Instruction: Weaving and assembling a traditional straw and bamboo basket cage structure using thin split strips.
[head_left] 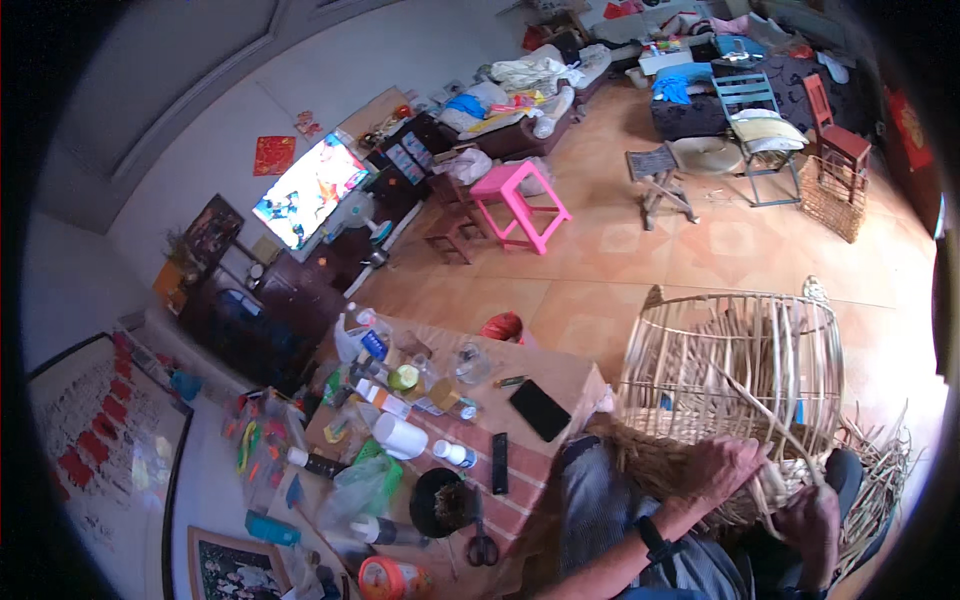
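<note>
A half-woven straw basket (690, 445) on a wire frame (640, 375) lies across my lap, its woven band nearest me and its ribs pointing away. Many dry straw strands show inside the frame. My left hand (722, 468), with a dark band on the wrist, is closed at the woven edge, fingers pinched on straw. Just to its right, my right hand (808, 525) is curled round a straw strand (768, 505) beside the weave. One longer strand (790, 430) runs over the frame down between the hands. My fingertips are partly hidden.
A bundle of loose straw (885, 490) lies at my right. The table (590, 385) on my left bears a phone (540, 410), scissors (481, 545), a dark bowl (432, 505) and several bottles. Farther off are a pink stool (515, 205), a folding chair (745, 95) and a lit television (312, 190).
</note>
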